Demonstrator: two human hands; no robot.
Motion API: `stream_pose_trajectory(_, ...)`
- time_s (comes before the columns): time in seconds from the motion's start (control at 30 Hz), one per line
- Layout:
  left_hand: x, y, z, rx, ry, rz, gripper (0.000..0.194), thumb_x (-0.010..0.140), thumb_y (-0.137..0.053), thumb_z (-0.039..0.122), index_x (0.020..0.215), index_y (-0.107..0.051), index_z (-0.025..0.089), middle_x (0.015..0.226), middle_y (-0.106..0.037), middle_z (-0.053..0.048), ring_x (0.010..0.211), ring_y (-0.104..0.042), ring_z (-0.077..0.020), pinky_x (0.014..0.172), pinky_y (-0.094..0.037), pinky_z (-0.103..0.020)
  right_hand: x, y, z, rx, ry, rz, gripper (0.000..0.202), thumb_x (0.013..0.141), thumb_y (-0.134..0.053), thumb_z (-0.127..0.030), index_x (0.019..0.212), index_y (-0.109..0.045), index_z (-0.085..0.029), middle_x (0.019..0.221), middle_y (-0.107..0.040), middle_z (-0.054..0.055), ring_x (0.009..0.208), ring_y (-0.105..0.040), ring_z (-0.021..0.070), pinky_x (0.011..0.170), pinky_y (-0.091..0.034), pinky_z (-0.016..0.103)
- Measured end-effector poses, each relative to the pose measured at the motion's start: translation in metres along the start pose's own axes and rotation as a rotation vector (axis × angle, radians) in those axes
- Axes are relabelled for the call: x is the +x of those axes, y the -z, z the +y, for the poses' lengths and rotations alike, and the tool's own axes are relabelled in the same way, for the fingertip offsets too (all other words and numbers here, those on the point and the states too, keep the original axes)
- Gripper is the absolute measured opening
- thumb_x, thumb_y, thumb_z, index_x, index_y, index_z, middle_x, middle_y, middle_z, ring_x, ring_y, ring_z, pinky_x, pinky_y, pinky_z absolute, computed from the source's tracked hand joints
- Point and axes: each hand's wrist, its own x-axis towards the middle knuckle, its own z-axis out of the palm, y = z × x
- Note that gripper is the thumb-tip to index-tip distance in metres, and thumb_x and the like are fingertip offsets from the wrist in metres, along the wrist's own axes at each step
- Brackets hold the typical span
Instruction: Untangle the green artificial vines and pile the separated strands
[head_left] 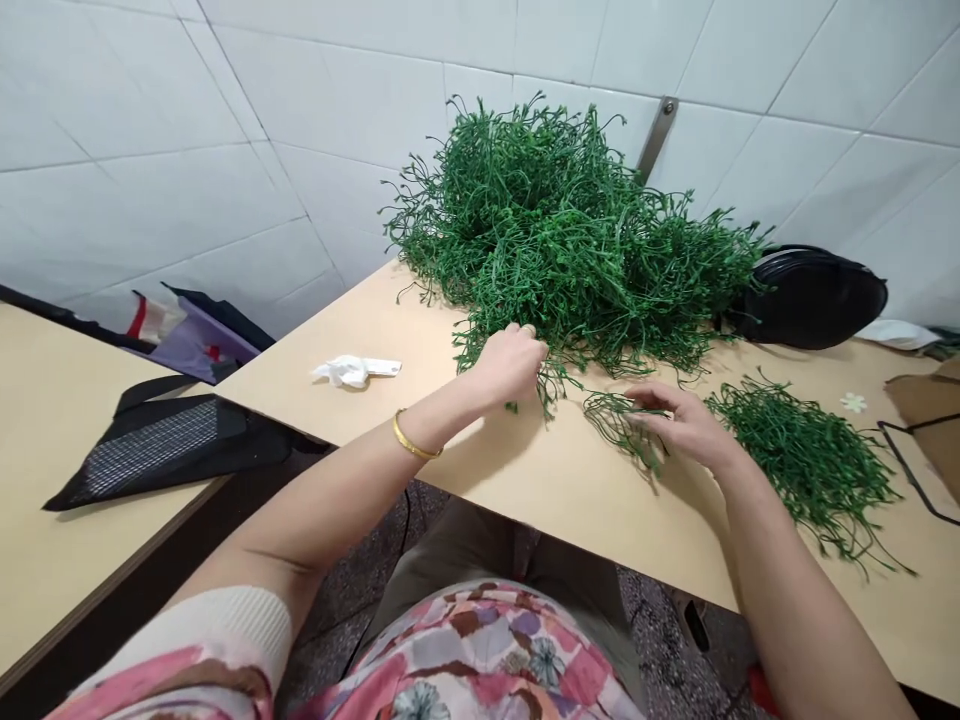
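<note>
Your left hand (510, 365) curls at near edge of stem heap (555, 220); grip hidden, cannot tell. Your right hand (686, 425) pinches loose bunch (619, 425), smaller pile (810, 460) just right of it. Step looks like sorting bunch from heap; next move likely calls for gentle untangling.

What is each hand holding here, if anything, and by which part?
The right hand holds a small green stem bunch by its right side. The left hand is at the front of the large green pile; whether it grips stems cannot be told.
</note>
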Motion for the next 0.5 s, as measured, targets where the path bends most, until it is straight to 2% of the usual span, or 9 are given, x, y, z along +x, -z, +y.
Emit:
stream_pose_trajectory(0.07, 0.004, -0.001, 0.015, 0.043, -0.068, 0.093, 0.025, 0.077, -0.039, 0.005, 0.085, -0.062, 0.011, 0.094, -0.056, -0.016, 0.092, -0.048, -0.0245, 0.074, -0.037, -0.034, -0.001, -0.002, 0.01, -0.025, 0.023, 0.118, 0.012, 0.072, -0.059, -0.028, 0.078, -0.064, -0.019, 0.077, -0.065, 0.004, 0.071, -0.058, 0.0185, 0.066, -0.046, 0.034)
stream_pose_trajectory(0.13, 0.008, -0.001, 0.033, 0.01, -0.165, 0.156, 0.028, 0.079, -0.037, 0.005, 0.094, -0.06, 0.011, 0.103, -0.056, -0.016, 0.099, -0.047, -0.0246, 0.081, -0.038, -0.036, -0.003, -0.004, 0.014, -0.084, 0.114, 0.261, 0.009, 0.076, -0.055, -0.025, 0.072, -0.061, -0.019, 0.074, -0.062, 0.004, 0.071, -0.056, 0.0178, 0.066, -0.045, 0.033)
stream_pose_trajectory(0.2, 0.014, -0.006, 0.052, -0.059, -0.232, 0.169, 0.028, 0.082, -0.036, 0.007, 0.097, -0.059, 0.012, 0.107, -0.057, -0.014, 0.103, -0.046, -0.0232, 0.085, -0.039, -0.034, -0.005, -0.005, 0.011, -0.129, 0.23, 0.351, 0.01, 0.08, -0.053, -0.024, 0.072, -0.059, -0.02, 0.075, -0.06, 0.005, 0.073, -0.055, 0.0181, 0.069, -0.044, 0.034)
stream_pose_trajectory(0.3, 0.028, -0.025, 0.072, -0.075, -0.274, 0.113, 0.025, 0.084, -0.036, 0.009, 0.094, -0.059, 0.012, 0.101, -0.061, -0.013, 0.104, -0.048, -0.0231, 0.087, -0.039, -0.033, -0.006, -0.003, 0.002, -0.152, 0.346, 0.405, 0.009, 0.082, -0.052, -0.022, 0.075, -0.058, -0.021, 0.077, -0.058, 0.004, 0.078, -0.055, 0.0187, 0.072, -0.044, 0.034)
stream_pose_trajectory(0.37, 0.034, -0.04, 0.076, -0.062, -0.252, 0.07, 0.025, 0.086, -0.035, 0.011, 0.093, -0.059, 0.012, 0.091, -0.062, -0.012, 0.092, -0.052, -0.0222, 0.082, -0.04, -0.034, -0.007, 0.0, -0.001, -0.096, 0.344, 0.42, 0.008, 0.082, -0.053, -0.022, 0.076, -0.058, -0.021, 0.077, -0.058, 0.004, 0.078, -0.055, 0.018, 0.071, -0.044, 0.033)
stream_pose_trajectory(0.5, 0.033, -0.057, 0.069, -0.094, -0.288, 0.009, 0.026, 0.088, -0.035, 0.015, 0.085, -0.061, 0.013, 0.081, -0.062, -0.009, 0.078, -0.054, -0.0184, 0.072, -0.039, -0.031, -0.006, 0.005, 0.007, 0.103, 0.159, 0.358, 0.009, 0.081, -0.056, -0.026, 0.077, -0.06, -0.019, 0.074, -0.058, 0.002, 0.065, -0.052, 0.0135, 0.061, -0.042, 0.028)
